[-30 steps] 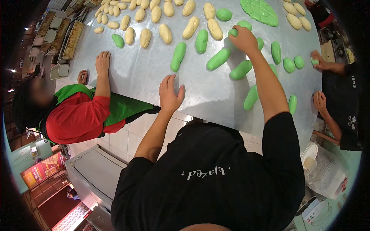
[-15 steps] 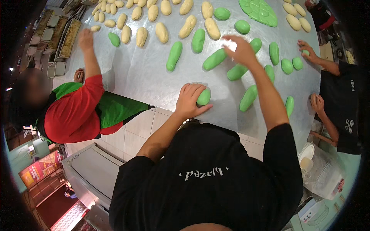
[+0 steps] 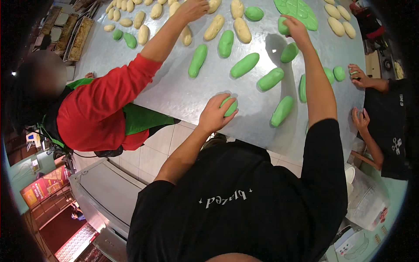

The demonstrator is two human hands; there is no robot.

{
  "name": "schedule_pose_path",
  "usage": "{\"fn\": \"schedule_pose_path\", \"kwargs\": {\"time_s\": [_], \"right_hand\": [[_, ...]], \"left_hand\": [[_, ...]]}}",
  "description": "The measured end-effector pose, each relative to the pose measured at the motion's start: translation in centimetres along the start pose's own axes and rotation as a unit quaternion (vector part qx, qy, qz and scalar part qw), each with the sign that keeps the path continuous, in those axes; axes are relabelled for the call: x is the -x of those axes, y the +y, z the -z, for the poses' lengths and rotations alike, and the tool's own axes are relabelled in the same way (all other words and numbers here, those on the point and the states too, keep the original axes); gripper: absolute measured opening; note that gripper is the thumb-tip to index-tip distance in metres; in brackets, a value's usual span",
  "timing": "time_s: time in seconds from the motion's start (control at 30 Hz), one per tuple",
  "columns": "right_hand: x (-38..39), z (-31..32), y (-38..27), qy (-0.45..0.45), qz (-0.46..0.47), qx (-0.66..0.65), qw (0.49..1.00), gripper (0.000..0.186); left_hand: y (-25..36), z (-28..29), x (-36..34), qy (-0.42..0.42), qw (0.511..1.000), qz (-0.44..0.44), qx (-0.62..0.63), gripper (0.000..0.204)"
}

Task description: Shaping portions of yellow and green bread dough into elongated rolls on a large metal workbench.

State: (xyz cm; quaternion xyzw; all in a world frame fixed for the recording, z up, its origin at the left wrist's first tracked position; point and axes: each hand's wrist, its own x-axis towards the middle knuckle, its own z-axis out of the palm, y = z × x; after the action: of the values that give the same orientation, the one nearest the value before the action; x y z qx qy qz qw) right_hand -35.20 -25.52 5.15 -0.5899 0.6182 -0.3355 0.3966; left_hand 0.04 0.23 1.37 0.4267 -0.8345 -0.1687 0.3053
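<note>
Beside the cropped green slab (image 3: 300, 14), the right hand (image 3: 297, 31) wraps fingers around a green lump (image 3: 283, 26); below-left of the slab, the left hand (image 3: 213, 112) cups a half-hidden ball (image 3: 230, 107).

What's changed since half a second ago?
The right hand moved away from the body and took hold of a green dough piece near the scored green sheet. The co-worker's red-sleeved arm swung right, over the cream dough pieces. The left hand stayed on its green lump.
</note>
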Motion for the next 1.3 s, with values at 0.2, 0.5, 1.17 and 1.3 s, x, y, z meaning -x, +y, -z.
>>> {"fn": "schedule_pose_path", "kwargs": {"time_s": [0.2,0.5,1.17,1.3], "right_hand": [[15.1,-3.1,-5.6,-0.052,-0.133,-0.577,0.804,0.059],[33.1,-17.3,-2.9,0.056,0.174,0.236,0.954,0.021],[27.6,-19.9,-4.0,0.079,0.203,0.401,0.89,0.037],[23.8,-20.9,-4.0,0.138,0.176,0.355,0.908,0.039]], "left_hand": [[-0.4,0.5,-0.4,0.023,0.987,0.085,0.135,0.04],[-1.3,4.8,3.3,-0.052,0.998,0.024,-0.022,0.03],[-2.0,1.9,-1.2,-0.083,0.99,-0.054,-0.097,0.05],[-3.7,0.1,-4.2,-0.014,0.989,-0.037,-0.141,0.046]]}}
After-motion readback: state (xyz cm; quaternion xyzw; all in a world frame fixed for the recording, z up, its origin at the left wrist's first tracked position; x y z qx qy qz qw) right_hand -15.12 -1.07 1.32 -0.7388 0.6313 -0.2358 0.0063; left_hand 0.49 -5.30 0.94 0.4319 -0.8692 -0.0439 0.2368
